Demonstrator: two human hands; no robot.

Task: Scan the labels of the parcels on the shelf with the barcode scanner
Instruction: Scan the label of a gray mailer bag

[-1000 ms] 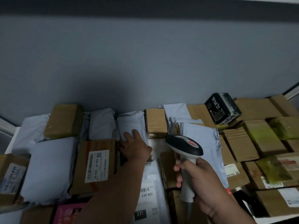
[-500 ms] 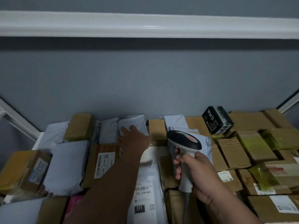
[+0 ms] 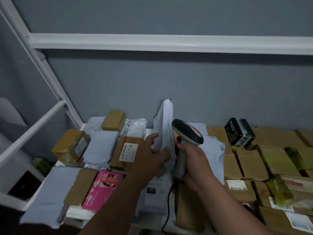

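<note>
My left hand (image 3: 152, 155) grips a white poly mailer parcel (image 3: 165, 126) and holds it upright on edge above the shelf; its label is not visible. My right hand (image 3: 193, 165) grips the handle of a grey and black barcode scanner (image 3: 187, 134), whose head sits just right of the raised mailer. The scanner's black cable (image 3: 166, 211) hangs down toward the front. Below lie several parcels: a brown box with a white barcode label (image 3: 127, 151), a pink package (image 3: 102, 189), and a white mailer marked 231 (image 3: 151, 190).
Brown cardboard boxes (image 3: 250, 165) fill the shelf's right side, with a black printed box (image 3: 239, 131) at the back. White mailers and taped boxes (image 3: 71, 146) crowd the left. A white shelf frame (image 3: 49, 73) runs at the left and a white beam (image 3: 169, 44) crosses overhead before a grey wall.
My left hand, which rested flat on a white mailer at the back, has taken hold of it and lifted it upright. The view has shifted back and to the left.
</note>
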